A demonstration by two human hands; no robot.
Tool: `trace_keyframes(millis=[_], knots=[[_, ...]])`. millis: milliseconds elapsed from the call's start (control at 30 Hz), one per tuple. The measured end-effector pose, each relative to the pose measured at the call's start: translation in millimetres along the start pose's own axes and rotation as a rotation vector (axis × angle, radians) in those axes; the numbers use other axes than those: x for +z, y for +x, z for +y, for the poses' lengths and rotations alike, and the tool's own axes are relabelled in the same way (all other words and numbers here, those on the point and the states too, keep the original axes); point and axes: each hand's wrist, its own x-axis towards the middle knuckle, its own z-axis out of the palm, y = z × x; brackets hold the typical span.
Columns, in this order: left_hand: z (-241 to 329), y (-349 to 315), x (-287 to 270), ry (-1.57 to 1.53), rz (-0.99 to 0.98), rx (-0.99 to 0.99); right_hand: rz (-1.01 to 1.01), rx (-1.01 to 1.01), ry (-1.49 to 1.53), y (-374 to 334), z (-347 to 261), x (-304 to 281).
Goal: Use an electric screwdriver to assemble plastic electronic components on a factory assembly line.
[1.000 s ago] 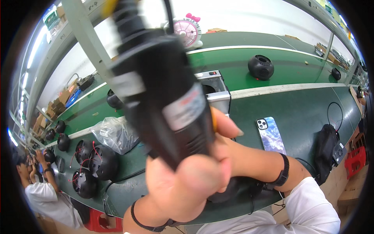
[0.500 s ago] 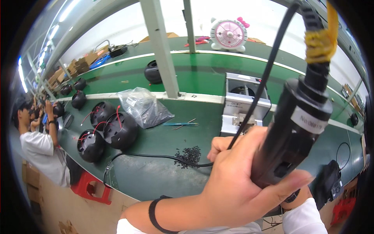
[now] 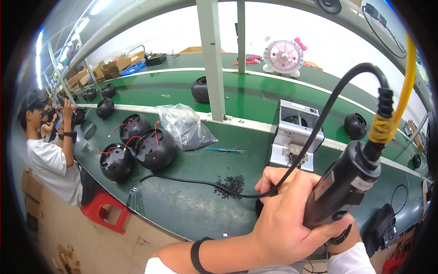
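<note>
Leftward, a co-worker in a white shirt [image 3: 52,169], beside a glossy red plastic stool [image 3: 107,212]. Next, three hollow black plastic globes [image 3: 166,160], thin red wires curling from their cut-outs; a crinkled clear plastic bag [image 3: 185,125], dark contents; slim blue tweezers [image 3: 224,150]; a scattered heap of tiny black screw-like bits [image 3: 232,186] on the scuffed dark-green tabletop [image 3: 200,210], smooth black cord [image 3: 365,67] crossing it. Left hand [image 3: 280,219] wrapped around a tilted cylindrical black plastic power tool [image 3: 340,187], raised near a boxy silver metal machine [image 3: 294,137]. Right wrist [image 3: 343,246], black-banded, shows below the tool; right hand hidden, grip cannot be told. Farther right, a limp black pouch [image 3: 378,223].
</note>
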Motion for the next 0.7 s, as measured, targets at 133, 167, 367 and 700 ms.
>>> trace_keyframes(millis=[133, 167, 367, 700], knots=[[1.7, -1.6, -17.5, 0.019, -0.198, -0.065, -0.025, 0.059, 0.04, -23.5, 2.7, 7.6], [-1.2, 0.2, -20.3, 0.018, -0.197, -0.055, -0.029, 0.078, 0.046, -29.2, 5.8, 9.4], [-2.4, 29.5, -32.7, -0.388, -0.252, -0.178, 0.343, -0.174, 0.143, -35.1, -3.3, 8.6], [-100.7, 88.5, -98.5, -0.083, 0.191, -0.067, 0.098, 0.21, -0.052, -23.3, -26.8, -0.6]])
